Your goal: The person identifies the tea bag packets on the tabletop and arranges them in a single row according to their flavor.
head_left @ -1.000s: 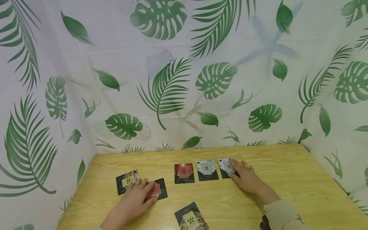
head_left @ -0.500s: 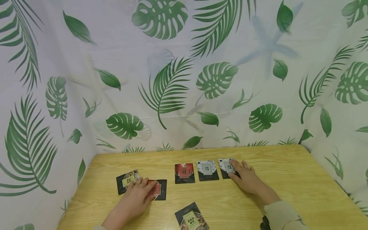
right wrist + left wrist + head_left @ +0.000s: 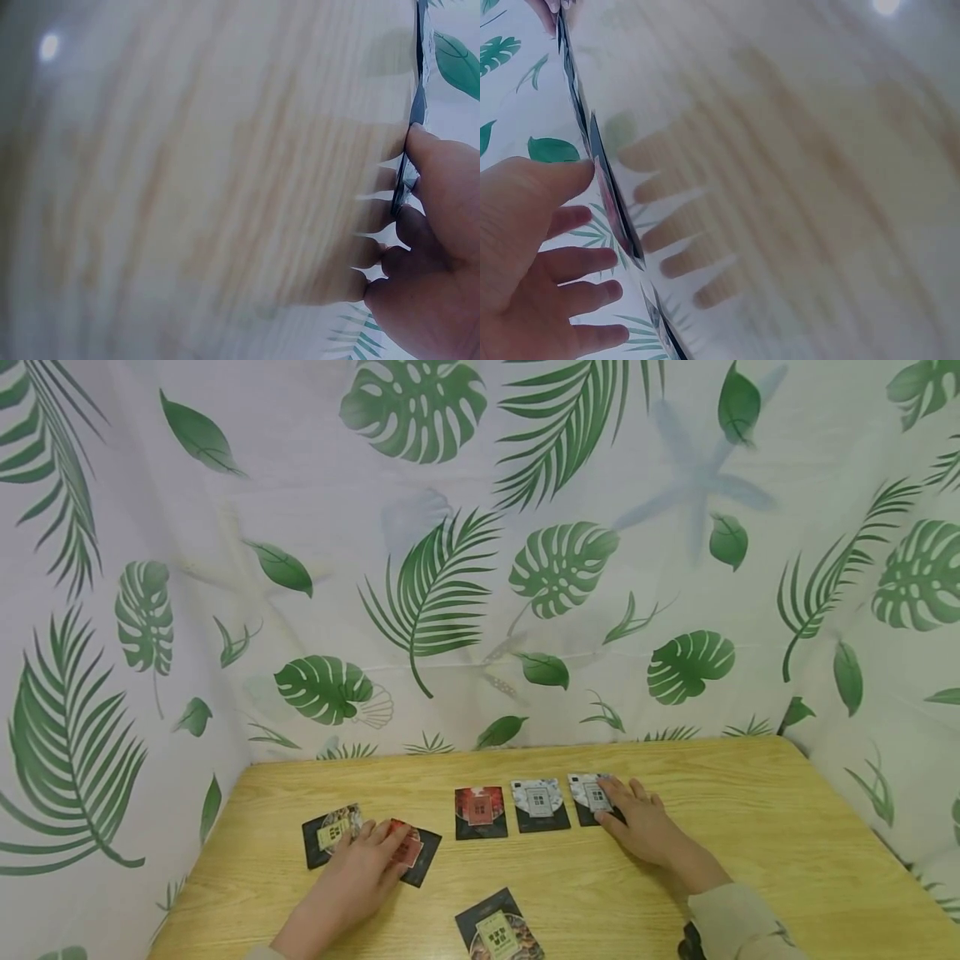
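Observation:
In the head view my left hand rests on a red-and-black sachet lying slanted on the table. Its thumb touches that sachet's edge in the left wrist view, with the other fingers stretched out. Just past these fingertips lies a yellow-labelled black sachet, partly covered by the hand. My right hand rests on a white-and-black sachet at the right end of a row. The right wrist view has that hand's thumb and fingers against the sachet's edge.
Left of the right hand lie another white-and-black sachet and a red-and-black sachet. Closer to me is a second yellow-labelled sachet, tilted. A leaf-printed cloth rises behind the wooden table and along its sides.
The red-and-black sachet under my left hand has turned clockwise, from slanting one way, through straight, to slanting the other. My right hand and the other sachets have stayed in place.

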`<action>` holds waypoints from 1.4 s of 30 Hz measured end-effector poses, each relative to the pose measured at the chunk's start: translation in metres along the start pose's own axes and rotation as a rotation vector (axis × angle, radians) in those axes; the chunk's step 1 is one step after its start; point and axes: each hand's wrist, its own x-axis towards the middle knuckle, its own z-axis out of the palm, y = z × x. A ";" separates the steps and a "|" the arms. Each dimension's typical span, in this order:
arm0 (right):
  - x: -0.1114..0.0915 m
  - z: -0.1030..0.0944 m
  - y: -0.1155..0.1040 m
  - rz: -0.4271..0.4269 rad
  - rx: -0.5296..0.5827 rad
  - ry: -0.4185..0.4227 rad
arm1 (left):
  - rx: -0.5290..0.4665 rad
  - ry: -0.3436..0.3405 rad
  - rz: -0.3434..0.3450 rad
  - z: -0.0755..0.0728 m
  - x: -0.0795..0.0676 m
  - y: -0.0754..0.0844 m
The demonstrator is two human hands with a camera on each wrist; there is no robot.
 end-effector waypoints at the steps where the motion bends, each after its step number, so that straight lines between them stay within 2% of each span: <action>1: 0.000 0.000 0.000 0.001 -0.001 -0.001 | 0.002 0.000 -0.005 -0.001 0.000 0.001; 8: -0.001 -0.001 -0.002 -0.007 0.006 0.003 | 0.053 -0.004 -0.022 -0.001 0.004 0.003; 16: -0.001 -0.001 -0.002 -0.004 0.013 0.006 | 0.039 -0.058 -0.049 0.002 0.007 0.006; 22: -0.001 0.000 -0.001 -0.008 0.008 0.006 | 0.032 -0.071 -0.074 0.005 0.010 0.007; 31: 0.000 0.001 0.000 -0.013 0.002 0.014 | 0.020 -0.086 -0.037 0.003 0.009 0.007; 38: 0.000 0.002 0.000 -0.012 -0.003 0.019 | 0.002 -0.060 -0.004 0.001 0.003 0.006; 42: 0.001 0.002 0.001 -0.015 -0.006 0.020 | -0.001 -0.046 -0.038 -0.002 0.000 0.005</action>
